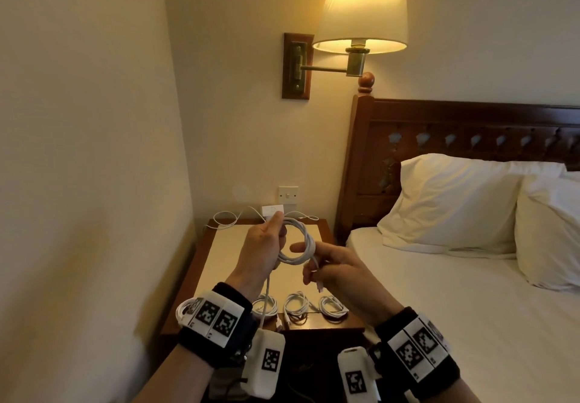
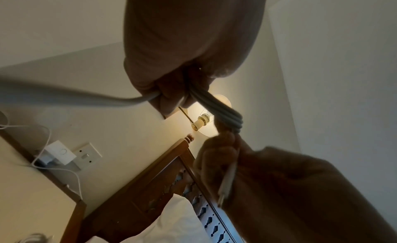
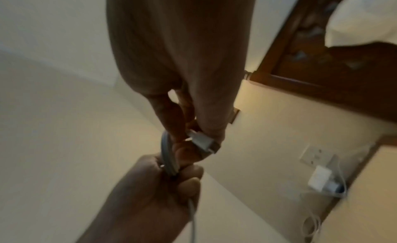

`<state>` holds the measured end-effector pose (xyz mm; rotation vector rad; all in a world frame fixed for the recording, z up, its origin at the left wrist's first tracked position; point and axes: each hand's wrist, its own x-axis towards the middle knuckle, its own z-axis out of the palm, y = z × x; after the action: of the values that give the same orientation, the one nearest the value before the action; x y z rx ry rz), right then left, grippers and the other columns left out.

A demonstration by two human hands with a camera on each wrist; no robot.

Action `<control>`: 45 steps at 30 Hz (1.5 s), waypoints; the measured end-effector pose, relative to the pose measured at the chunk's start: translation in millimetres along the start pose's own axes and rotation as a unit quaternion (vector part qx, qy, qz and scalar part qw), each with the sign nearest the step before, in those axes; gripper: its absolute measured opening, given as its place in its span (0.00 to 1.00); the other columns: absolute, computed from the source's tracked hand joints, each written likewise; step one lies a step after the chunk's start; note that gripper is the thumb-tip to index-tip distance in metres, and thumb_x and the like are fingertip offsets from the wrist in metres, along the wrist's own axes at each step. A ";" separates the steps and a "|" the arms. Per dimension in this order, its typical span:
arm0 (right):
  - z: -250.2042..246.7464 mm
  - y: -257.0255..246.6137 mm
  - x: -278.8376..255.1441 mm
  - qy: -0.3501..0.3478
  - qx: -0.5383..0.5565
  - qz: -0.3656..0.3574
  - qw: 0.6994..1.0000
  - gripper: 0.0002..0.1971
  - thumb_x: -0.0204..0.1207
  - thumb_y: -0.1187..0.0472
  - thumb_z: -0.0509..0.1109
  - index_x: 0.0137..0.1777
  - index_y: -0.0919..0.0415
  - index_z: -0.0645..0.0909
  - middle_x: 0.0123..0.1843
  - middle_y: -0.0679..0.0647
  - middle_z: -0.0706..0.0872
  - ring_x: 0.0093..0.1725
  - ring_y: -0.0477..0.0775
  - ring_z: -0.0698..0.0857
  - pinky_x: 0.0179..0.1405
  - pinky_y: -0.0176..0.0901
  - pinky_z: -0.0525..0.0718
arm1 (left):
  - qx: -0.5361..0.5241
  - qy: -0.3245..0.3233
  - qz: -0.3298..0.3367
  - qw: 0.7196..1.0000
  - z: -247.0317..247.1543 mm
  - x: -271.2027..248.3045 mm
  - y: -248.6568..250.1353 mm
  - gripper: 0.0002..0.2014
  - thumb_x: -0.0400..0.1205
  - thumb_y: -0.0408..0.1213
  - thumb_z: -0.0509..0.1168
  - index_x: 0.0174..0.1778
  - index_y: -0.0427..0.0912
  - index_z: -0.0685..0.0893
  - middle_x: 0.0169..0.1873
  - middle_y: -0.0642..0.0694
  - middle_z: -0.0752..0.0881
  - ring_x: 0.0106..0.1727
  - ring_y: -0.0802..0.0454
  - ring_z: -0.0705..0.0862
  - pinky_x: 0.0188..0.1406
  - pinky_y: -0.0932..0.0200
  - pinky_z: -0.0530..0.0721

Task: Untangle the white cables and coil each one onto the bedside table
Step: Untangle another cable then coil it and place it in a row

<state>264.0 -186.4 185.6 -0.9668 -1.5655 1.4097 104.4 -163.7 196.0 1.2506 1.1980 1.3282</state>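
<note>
Wrist bands: black cloth bands with white square-patterned tags [image 1: 216,314] sit closest to the head camera, one on each wrist.
Left hand: the left hand [image 1: 263,245] is curled around one side of a thin white cable wound into a round coil [image 1: 298,242], gripping it tight.
Right hand: the right hand [image 1: 332,270] pinches the far side of the same coil and also holds the cable's small white plug end [image 3: 201,141] between thumb and fingers.
Where the coil is: it hangs in the air between both hands, above the wooden bedside table with a pale top [image 1: 226,252]. One loose tail [image 1: 266,296] drops down from the left hand.
Which way to go: the table lies straight below and a bit ahead. The ring stands nearly upright, so it likely needs tipping flat before it goes down.
Nearer hand: the left hand looks a little closer to the free spot on the table.
On the table: three finished small white coils [image 1: 296,307] lie in a row at the front edge. More loose white cable [image 1: 226,219] lies at the back by a white charger block [image 1: 273,209].
</note>
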 end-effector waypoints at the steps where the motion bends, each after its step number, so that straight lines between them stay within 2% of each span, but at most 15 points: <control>1: 2.8 -1.0 1.5 0.002 0.085 0.005 0.996 0.18 0.74 0.75 0.58 0.58 0.65 0.84 0.40 0.58 0.79 0.40 0.50 0.82 0.44 0.42 0.81 | 0.002 0.004 0.000 1.000 0.9 0.3 -0.3 0.20 0.89 0.51 0.53 0.35 0.44 0.76 0.24 0.51 0.67 0.25 0.56 0.63 0.24 0.60 0.62; 3: 8.2 -2.4 3.1 0.016 0.178 0.008 0.984 0.12 0.79 0.62 0.61 0.53 0.65 0.85 0.42 0.57 0.79 0.42 0.50 0.79 0.43 0.43 0.78 | -0.004 0.009 0.002 1.000 1.4 0.5 -1.0 0.20 0.89 0.52 0.52 0.37 0.44 0.76 0.25 0.51 0.67 0.25 0.56 0.63 0.23 0.61 0.63; 5: 14.7 2.4 5.9 0.047 0.170 -0.001 0.984 0.16 0.87 0.55 0.59 0.54 0.63 0.86 0.45 0.54 0.83 0.45 0.50 0.78 0.43 0.42 0.77 | 0.001 0.008 0.007 1.000 0.0 1.1 -1.8 0.20 0.89 0.52 0.52 0.38 0.43 0.76 0.26 0.50 0.68 0.26 0.56 0.64 0.24 0.60 0.63; 10: 20.6 4.7 12.5 0.069 0.215 -0.052 0.973 0.17 0.88 0.56 0.53 0.52 0.64 0.81 0.40 0.55 0.82 0.39 0.48 0.77 0.40 0.40 0.74 | 0.026 -0.023 0.040 0.999 -7.7 6.0 -11.0 0.22 0.88 0.55 0.51 0.40 0.44 0.80 0.27 0.51 0.73 0.27 0.57 0.67 0.27 0.61 0.66; 13: 12.2 -2.0 15.6 0.083 0.241 -0.058 0.965 0.16 0.88 0.56 0.52 0.52 0.64 0.79 0.35 0.53 0.79 0.36 0.48 0.76 0.40 0.40 0.75 | 0.087 -0.019 0.108 0.990 -19.7 9.9 -20.7 0.17 0.88 0.52 0.56 0.48 0.47 0.86 0.25 0.61 0.77 0.26 0.64 0.71 0.30 0.66 0.70; 17: 3.5 -7.5 13.5 0.076 0.291 -0.040 0.953 0.17 0.89 0.57 0.51 0.49 0.65 0.79 0.34 0.55 0.77 0.43 0.52 0.82 0.43 0.40 0.82 | 0.193 -0.026 0.238 0.951 -40.8 15.3 -33.8 0.15 0.84 0.50 0.58 0.45 0.48 0.87 0.27 0.59 0.78 0.30 0.62 0.73 0.31 0.69 0.69; 21: -15.2 -16.2 8.1 0.078 0.400 -0.046 0.912 0.17 0.87 0.55 0.53 0.46 0.63 0.79 0.32 0.52 0.76 0.34 0.49 0.79 0.45 0.42 0.76 | 0.305 -0.012 0.294 0.906 -71.6 18.3 -54.7 0.12 0.86 0.47 0.58 0.42 0.51 0.84 0.33 0.67 0.80 0.35 0.61 0.77 0.34 0.69 0.71; 24: -36.4 -25.6 6.3 0.092 0.427 -0.054 0.898 0.16 0.88 0.54 0.53 0.46 0.62 0.78 0.31 0.50 0.74 0.31 0.45 0.76 0.41 0.37 0.77 | 0.341 0.025 0.323 0.883 -97.8 18.9 -69.1 0.13 0.87 0.53 0.56 0.42 0.54 0.81 0.37 0.63 0.82 0.39 0.60 0.81 0.37 0.68 0.76; 28: -38.5 -24.0 12.0 0.110 0.333 -0.074 0.934 0.17 0.88 0.55 0.53 0.48 0.64 0.79 0.33 0.53 0.77 0.34 0.49 0.79 0.45 0.41 0.81 | 0.439 0.006 0.316 0.841 -88.4 3.6 -58.6 0.08 0.85 0.43 0.63 0.40 0.57 0.78 0.34 0.60 0.83 0.32 0.62 0.79 0.32 0.71 0.73; 30: -29.8 -22.8 16.5 0.151 0.176 -0.105 0.967 0.17 0.87 0.57 0.55 0.46 0.66 0.82 0.32 0.55 0.82 0.35 0.51 0.82 0.47 0.44 0.82 | 0.468 -0.073 0.366 0.801 -67.4 -10.8 -42.9 0.06 0.85 0.46 0.61 0.42 0.57 0.79 0.35 0.60 0.84 0.32 0.63 0.79 0.32 0.66 0.75; 32: -19.7 -21.7 18.5 0.178 0.021 -0.128 0.975 0.17 0.86 0.58 0.57 0.46 0.66 0.84 0.32 0.54 0.86 0.35 0.50 0.84 0.44 0.41 0.82 | 0.458 -0.113 0.415 0.778 -49.8 -23.0 -23.7 0.10 0.87 0.49 0.58 0.45 0.54 0.82 0.37 0.58 0.84 0.34 0.62 0.79 0.32 0.64 0.78; 34: -13.7 -18.6 18.9 0.170 -0.070 -0.145 0.972 0.17 0.86 0.58 0.58 0.46 0.67 0.85 0.33 0.53 0.88 0.36 0.52 0.84 0.41 0.42 0.82 | 0.420 -0.102 0.447 0.783 -40.3 -28.7 -1.2 0.11 0.88 0.48 0.58 0.44 0.51 0.83 0.37 0.57 0.84 0.34 0.60 0.80 0.33 0.61 0.79; 36: -10.7 -14.2 17.3 0.144 -0.127 -0.155 0.969 0.17 0.86 0.56 0.59 0.46 0.64 0.87 0.36 0.55 0.89 0.39 0.60 0.83 0.44 0.53 0.82 | 0.401 -0.078 0.476 0.779 -36.5 -26.7 12.1 0.09 0.87 0.45 0.60 0.45 0.50 0.84 0.38 0.58 0.85 0.35 0.60 0.81 0.32 0.59 0.80; 40: -4.2 -12.1 11.8 0.082 -0.152 -0.164 0.971 0.19 0.82 0.50 0.60 0.47 0.62 0.88 0.37 0.60 0.88 0.40 0.71 0.79 0.43 0.59 0.79 | 0.401 -0.029 0.482 0.779 -36.5 -14.1 18.4 0.08 0.86 0.45 0.63 0.47 0.50 0.86 0.40 0.57 0.88 0.36 0.58 0.82 0.32 0.59 0.82; 45: -2.1 -12.8 10.9 0.018 -0.091 -0.094 0.991 0.20 0.87 0.53 0.54 0.49 0.65 0.83 0.33 0.53 0.82 0.34 0.51 0.79 0.42 0.46 0.77 | 0.405 0.011 0.443 0.799 -37.5 -3.6 9.3 0.15 0.85 0.55 0.58 0.47 0.51 0.85 0.39 0.58 0.86 0.35 0.60 0.81 0.31 0.57 0.83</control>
<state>261.4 -176.7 199.3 -0.9187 -1.7322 1.1287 67.1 -170.3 204.6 2.6643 1.2870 1.4745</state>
